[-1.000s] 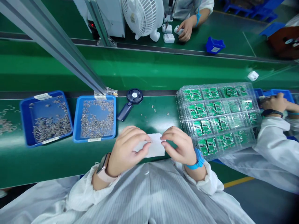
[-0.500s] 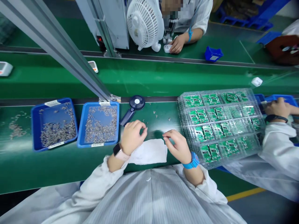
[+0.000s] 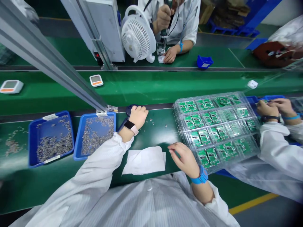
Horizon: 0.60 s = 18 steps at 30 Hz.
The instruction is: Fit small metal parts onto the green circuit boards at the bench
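My left hand [image 3: 139, 117] is palm down over the round head of a dark handheld fan [image 3: 130, 109], its fingers bent down around the far side. The fingertips are hidden; the fan's handle [image 3: 121, 125] shows left of my wrist. My right hand [image 3: 186, 157] hovers right of a white sheet [image 3: 145, 160], thumb and forefinger close together in a pinch. Anything between them is too small to make out. Several tiny metal parts [image 3: 151, 120] are scattered on the green bench between the fan and a clear tray [image 3: 176, 118] of green circuit boards [image 3: 205, 118].
Two blue trays [image 3: 29, 142] of small metal parts stand at left, beside a loose pile [image 3: 13, 145]. A slanted metal post [image 3: 59, 66] crosses above them. At right, a co-worker's hands [image 3: 272, 107] are near blue bins [image 3: 274, 97]. Across the bench, another person uses a tool beside a white fan [image 3: 138, 37].
My left hand has moved from above the white sheet, forward and left onto the handheld fan. My right hand keeps its pinch near the sheet. The view has shifted slightly.
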Tool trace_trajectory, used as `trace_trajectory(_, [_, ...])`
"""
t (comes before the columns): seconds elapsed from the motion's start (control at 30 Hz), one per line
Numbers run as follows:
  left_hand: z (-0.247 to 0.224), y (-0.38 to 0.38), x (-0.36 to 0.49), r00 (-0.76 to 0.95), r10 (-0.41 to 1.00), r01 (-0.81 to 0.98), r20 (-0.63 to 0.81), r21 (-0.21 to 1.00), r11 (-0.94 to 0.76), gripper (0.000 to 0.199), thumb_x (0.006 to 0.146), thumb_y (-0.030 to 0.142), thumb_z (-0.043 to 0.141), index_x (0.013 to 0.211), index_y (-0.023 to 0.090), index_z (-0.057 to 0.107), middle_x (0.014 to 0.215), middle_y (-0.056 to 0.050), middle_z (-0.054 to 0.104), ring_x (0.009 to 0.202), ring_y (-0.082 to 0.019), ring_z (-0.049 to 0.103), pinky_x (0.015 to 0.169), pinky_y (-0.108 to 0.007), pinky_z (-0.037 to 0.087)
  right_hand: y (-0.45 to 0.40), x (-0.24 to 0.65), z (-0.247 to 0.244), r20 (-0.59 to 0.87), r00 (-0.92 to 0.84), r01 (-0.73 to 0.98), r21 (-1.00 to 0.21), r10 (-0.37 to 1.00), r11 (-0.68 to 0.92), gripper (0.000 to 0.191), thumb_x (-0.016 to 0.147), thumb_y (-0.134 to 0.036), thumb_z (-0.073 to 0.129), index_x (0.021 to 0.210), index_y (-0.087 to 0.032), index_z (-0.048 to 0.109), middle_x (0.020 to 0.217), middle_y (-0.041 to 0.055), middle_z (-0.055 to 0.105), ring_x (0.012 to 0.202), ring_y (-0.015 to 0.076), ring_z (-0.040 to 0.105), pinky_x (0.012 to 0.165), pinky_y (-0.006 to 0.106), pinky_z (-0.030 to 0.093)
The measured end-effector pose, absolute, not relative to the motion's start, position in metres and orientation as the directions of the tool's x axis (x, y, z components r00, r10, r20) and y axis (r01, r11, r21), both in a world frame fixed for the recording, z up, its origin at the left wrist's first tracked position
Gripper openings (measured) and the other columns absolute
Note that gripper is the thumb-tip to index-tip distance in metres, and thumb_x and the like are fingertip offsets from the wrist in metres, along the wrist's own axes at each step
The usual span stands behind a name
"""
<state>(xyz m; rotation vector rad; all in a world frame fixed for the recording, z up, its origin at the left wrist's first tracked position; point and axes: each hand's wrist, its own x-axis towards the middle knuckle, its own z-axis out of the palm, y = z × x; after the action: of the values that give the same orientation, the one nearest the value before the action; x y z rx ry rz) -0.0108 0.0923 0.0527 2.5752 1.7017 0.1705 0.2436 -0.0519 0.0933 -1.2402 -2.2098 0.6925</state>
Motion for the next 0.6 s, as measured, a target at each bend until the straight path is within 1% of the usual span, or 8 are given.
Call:
trace_trajectory(0.07, [0.050,0.103,-0.006,0.442,0.896,0.894,0.049,0.063,-0.444,0.031,0.092,0.006,0.037,0.096,0.014,0.067,0.102,-0.015,0.065,0.100,-0.029,0.053,0.090,-0.047,0.030,-0.058,0.246,0.100,0.181,-0.472,0.610,-0.640,0.863,0.468,0.015,0.093,-0.014,0.051,0.102,-0.019,0.063,0.091,0.0059,0.069,0.086,0.0191,0.063,0.078,0.035,0.052])
trace_trajectory(0.2, [0.044,0.107,-0.001,0.501,0.862,0.862,0.074,0.051,-0.505,0.028,0.089,0.004,0.040,0.088,0.012,0.068,0.095,-0.017,0.066,0.093,-0.030,0.055,0.088,-0.048,0.033,-0.065,0.260,0.122,0.129,-0.502,0.614,-0.643,0.855,0.458,0.017,0.094,-0.018,0.050,0.105,-0.021,0.063,0.093,0.0059,0.069,0.087,0.0182,0.063,0.079,0.034,0.051])
trace_trajectory(0.3, [0.042,0.097,-0.004,0.529,0.842,0.844,0.108,0.039,-0.535,0.027,0.087,0.004,0.043,0.081,0.011,0.068,0.088,-0.016,0.067,0.088,-0.030,0.057,0.084,-0.048,0.035,-0.058,0.293,0.145,0.091,-0.442,0.691,-0.599,0.892,0.404,0.018,0.095,-0.021,0.049,0.107,-0.022,0.063,0.096,0.0055,0.069,0.090,0.0179,0.064,0.081,0.033,0.051])
trace_trajectory(0.37, [0.045,0.085,-0.008,0.533,0.833,0.839,0.151,0.032,-0.543,0.025,0.089,0.007,0.045,0.083,0.012,0.068,0.088,-0.014,0.068,0.089,-0.030,0.059,0.087,-0.048,0.034,-0.041,0.325,0.162,0.074,-0.344,0.782,-0.529,0.936,0.329,0.017,0.096,-0.024,0.049,0.106,-0.023,0.063,0.099,0.0053,0.069,0.093,0.0185,0.064,0.084,0.034,0.051])
trace_trajectory(0.47, [0.051,0.057,-0.016,0.437,0.833,0.872,0.340,0.069,-0.485,0.025,0.094,0.018,0.047,0.111,0.018,0.066,0.112,-0.011,0.069,0.104,-0.029,0.061,0.097,-0.051,0.030,0.005,0.382,0.181,0.025,-0.169,0.912,-0.374,0.985,0.166,0.019,0.094,-0.030,0.052,0.104,-0.023,0.066,0.105,0.0043,0.071,0.094,0.0194,0.066,0.083,0.033,0.051])
trace_trajectory(0.53, [0.053,0.032,-0.023,0.382,0.823,0.877,0.420,0.115,-0.466,0.027,0.095,0.024,0.047,0.117,0.021,0.062,0.118,-0.009,0.068,0.107,-0.027,0.062,0.100,-0.049,0.029,0.047,0.416,0.186,-0.015,0.009,0.973,-0.232,1.000,-0.012,0.021,0.092,-0.029,0.052,0.103,-0.022,0.069,0.105,0.0039,0.073,0.094,0.0188,0.067,0.083,0.029,0.051])
trace_trajectory(0.57, [0.054,0.019,-0.027,0.355,0.824,0.880,0.441,0.141,-0.454,0.027,0.095,0.026,0.047,0.117,0.022,0.062,0.118,-0.009,0.069,0.106,-0.025,0.063,0.100,-0.048,0.030,0.069,0.430,0.186,-0.056,0.128,0.983,-0.129,0.990,-0.134,0.023,0.093,-0.027,0.050,0.104,-0.022,0.070,0.105,0.0033,0.073,0.096,0.0180,0.067,0.084,0.027,0.050])
trace_trajectory(0.6, [0.054,0.005,-0.033,0.336,0.823,0.880,0.457,0.160,-0.448,0.027,0.095,0.028,0.047,0.117,0.022,0.062,0.116,-0.008,0.070,0.104,-0.025,0.064,0.100,-0.047,0.030,0.090,0.441,0.183,-0.060,0.193,0.977,-0.082,0.979,-0.198,0.026,0.094,-0.024,0.048,0.106,-0.020,0.070,0.105,0.0052,0.073,0.098,0.0189,0.067,0.085,0.027,0.049])
